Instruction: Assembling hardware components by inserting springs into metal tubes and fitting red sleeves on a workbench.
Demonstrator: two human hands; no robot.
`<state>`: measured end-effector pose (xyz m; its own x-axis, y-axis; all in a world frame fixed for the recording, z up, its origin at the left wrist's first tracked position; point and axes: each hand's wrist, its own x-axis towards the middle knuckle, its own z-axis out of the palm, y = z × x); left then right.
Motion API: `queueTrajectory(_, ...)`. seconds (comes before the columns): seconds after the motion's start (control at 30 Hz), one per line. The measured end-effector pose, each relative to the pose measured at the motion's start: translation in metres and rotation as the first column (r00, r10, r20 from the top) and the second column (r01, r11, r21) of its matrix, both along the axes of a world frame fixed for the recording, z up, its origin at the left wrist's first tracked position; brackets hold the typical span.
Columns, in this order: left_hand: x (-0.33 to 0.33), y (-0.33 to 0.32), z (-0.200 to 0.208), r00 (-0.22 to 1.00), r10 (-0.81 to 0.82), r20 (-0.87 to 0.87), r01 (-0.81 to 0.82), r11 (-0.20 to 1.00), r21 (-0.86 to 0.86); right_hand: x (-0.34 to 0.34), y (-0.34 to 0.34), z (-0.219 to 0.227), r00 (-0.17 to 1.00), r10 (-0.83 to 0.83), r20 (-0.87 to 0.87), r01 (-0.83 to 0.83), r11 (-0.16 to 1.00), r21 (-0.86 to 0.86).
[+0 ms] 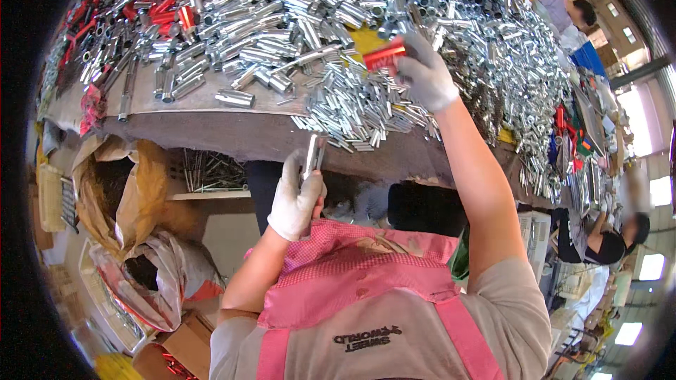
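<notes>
Silver cylindrical metal tube [314,152] grasped in white-gloved left hand [297,197]

The tube projects upward from the fingers, in front of the near edge of the pale counter [201,108]. White-gloved right hand [427,76] pinches a red piece with pale markings [383,57] above the counter. Slim silver metal rods [362,107] lie heaped below it; thicker silver metal sockets [271,48] lie to their left.

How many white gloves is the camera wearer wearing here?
2: one on the left hand, gripping a silver metal piece; one on the right hand, holding a red piece above the metal parts. Neither is hidden.
</notes>
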<state>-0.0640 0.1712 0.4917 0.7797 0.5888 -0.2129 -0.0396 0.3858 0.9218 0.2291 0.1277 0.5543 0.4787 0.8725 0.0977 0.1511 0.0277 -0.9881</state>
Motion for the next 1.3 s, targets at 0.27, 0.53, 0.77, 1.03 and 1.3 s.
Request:
queueTrajectory(0.27,0.038,-0.015,0.010,0.952,-0.305,-0.016,0.305,0.944,0.125,-0.039,-0.105,0.011,0.979,0.071,-0.192,-0.064,0.997,0.041)
queueTrajectory(0.53,0.051,-0.041,0.013,0.903,-0.407,-0.138,0.427,0.818,0.386,-0.089,-0.136,-0.019,0.748,0.071,-0.660,0.083,0.977,0.199)
queueTrajectory(0.77,0.055,-0.059,0.021,0.911,-0.368,-0.186,0.410,0.758,0.507,-0.085,-0.152,-0.012,0.765,0.042,-0.643,0.345,0.816,0.464)
queueTrajectory(1.03,0.065,-0.049,0.032,0.722,-0.586,-0.368,0.690,0.562,0.456,-0.064,-0.200,0.010,0.895,0.102,0.434,-0.068,0.993,-0.094)
queueTrajectory(1.3,0.069,-0.060,0.018,0.637,-0.531,-0.558,0.758,0.299,0.580,-0.096,-0.226,-0.029,0.911,-0.074,0.406,0.091,0.996,-0.021)
